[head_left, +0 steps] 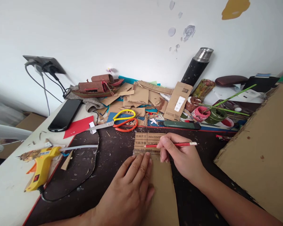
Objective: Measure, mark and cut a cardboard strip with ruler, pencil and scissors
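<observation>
Plainly, a long brown cardboard strip (pixel 161 182) is laid on the tabletop (pixel 113 150), to the near right of the scissors (pixel 113 121); its far end is printed with dark ruled lines, characters and numbers. It is pressed by the left hand (pixel 132 182), flat with fingers outstretched. A red pencil (pixel 182 144) is pinched in the right hand (pixel 182 155), its tip over the print.
</observation>
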A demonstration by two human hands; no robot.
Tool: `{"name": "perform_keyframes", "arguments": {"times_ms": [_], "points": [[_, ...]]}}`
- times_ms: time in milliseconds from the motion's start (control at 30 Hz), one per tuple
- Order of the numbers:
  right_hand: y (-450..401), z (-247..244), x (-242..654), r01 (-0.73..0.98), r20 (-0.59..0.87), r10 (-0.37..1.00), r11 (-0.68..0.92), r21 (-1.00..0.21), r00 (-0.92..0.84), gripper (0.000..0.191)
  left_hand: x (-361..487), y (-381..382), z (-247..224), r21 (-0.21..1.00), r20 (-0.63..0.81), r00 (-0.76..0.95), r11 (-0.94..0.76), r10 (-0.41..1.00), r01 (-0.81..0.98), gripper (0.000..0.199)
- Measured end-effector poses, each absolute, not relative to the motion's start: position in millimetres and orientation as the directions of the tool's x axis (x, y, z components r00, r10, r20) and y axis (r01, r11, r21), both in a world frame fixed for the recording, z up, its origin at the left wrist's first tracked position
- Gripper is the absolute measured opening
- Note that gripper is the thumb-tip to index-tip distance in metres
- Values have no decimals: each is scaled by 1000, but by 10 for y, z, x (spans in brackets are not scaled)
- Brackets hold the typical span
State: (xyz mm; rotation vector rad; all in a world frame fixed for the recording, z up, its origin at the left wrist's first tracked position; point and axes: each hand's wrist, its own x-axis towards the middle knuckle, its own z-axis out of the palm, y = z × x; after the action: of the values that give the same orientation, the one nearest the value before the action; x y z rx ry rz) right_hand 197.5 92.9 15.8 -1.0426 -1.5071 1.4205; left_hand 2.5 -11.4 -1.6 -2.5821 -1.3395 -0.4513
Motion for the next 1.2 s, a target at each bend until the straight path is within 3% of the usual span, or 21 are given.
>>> {"name": "perform_keyframes", "arguments": {"times_ms": [1200], "points": [[899, 227, 1950, 109, 61, 935, 105, -989, -349, 48, 30, -115, -30, -28, 360, 539, -568, 762, 823, 52]]}}
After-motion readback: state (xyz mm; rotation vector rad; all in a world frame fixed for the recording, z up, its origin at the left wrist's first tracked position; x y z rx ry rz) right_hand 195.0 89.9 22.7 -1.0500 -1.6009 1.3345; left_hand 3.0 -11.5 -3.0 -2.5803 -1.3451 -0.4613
